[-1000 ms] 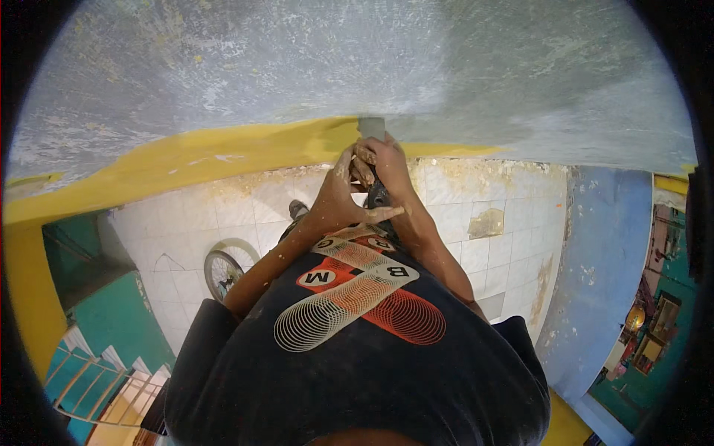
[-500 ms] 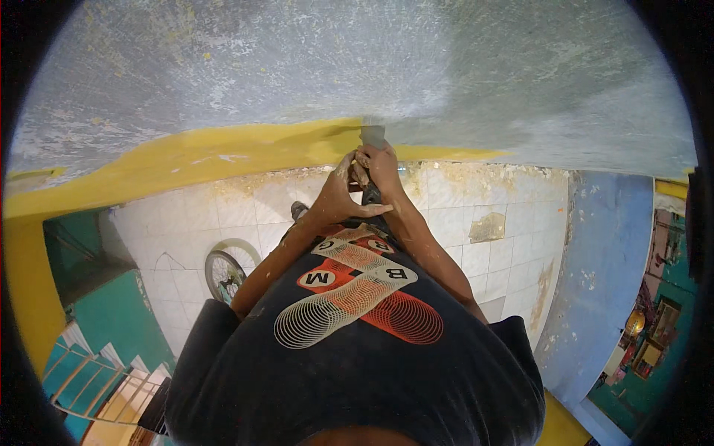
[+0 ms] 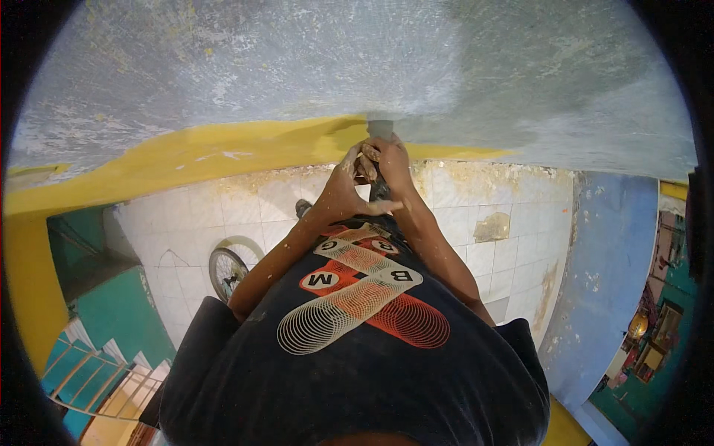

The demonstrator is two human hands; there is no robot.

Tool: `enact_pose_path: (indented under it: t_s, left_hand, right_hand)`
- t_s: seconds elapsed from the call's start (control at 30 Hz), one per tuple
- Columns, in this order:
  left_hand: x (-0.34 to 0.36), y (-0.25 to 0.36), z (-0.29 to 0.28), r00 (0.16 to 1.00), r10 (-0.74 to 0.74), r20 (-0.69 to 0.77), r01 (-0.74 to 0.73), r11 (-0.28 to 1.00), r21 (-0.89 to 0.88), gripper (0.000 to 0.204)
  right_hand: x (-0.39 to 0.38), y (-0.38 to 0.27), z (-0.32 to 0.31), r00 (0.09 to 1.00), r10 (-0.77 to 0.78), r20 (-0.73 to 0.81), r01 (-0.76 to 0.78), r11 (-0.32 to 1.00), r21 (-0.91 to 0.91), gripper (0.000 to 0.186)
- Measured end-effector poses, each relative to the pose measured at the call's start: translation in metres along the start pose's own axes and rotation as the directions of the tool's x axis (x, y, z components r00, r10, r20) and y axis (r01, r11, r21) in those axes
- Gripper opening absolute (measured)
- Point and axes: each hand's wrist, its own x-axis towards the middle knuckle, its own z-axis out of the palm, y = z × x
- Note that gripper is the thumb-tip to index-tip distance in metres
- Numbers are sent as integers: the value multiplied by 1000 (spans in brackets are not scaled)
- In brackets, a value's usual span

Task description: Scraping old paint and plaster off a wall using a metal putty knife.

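Against the wall (image 3: 297, 67), a scraper with a grey flat blade (image 3: 381, 128) is held in my right hand (image 3: 390, 157), whose fingers are closed around its lower part. The blade lies where the grey-white patchy surface meets a yellow painted band (image 3: 245, 145). My left hand (image 3: 343, 192) is just to the left, its fingertips up beside my right fingers and its thumb stretched out toward my right wrist. Nothing shows in the left hand's grasp. Whitish residue marks both hands. The scraper's handle is mostly hidden by my fingers.
Below is a white tiled floor (image 3: 513, 249) with a brownish broken patch (image 3: 491, 227). A bicycle wheel (image 3: 227, 273) stands at left. A blue wall (image 3: 602, 253) is at right, with shelved items (image 3: 651, 353) beyond. Metal railings (image 3: 97, 379) are at lower left.
The scraper and both hands have shifted slightly to the right in the picture. The blade remains at the wall, and its angle has turned a little.
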Motion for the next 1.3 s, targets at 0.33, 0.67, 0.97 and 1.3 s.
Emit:
enact_pose_path:
  t_s: [0.33,0.67,0.97,1.3]
  left_hand:
    - [-7,-13,6,989,143,-20,-140,983,116,93]
    - [2,-19,6,966,-244,-90,221,952,-214,77]
    - [-6,-1,-4,983,-165,79,139,953,270,100]
    - [5,9,-1,960,-264,89,244,951,190,100]
  right_hand:
    - [-2,14,-5,995,-99,-1,97,979,-177,7]
    - [18,29,-28,968,-239,79,218,636,-740,17]
    - [4,25,-14,991,-129,-26,97,853,-513,17]
    - [17,26,-23,931,-348,111,307,581,-754,11]
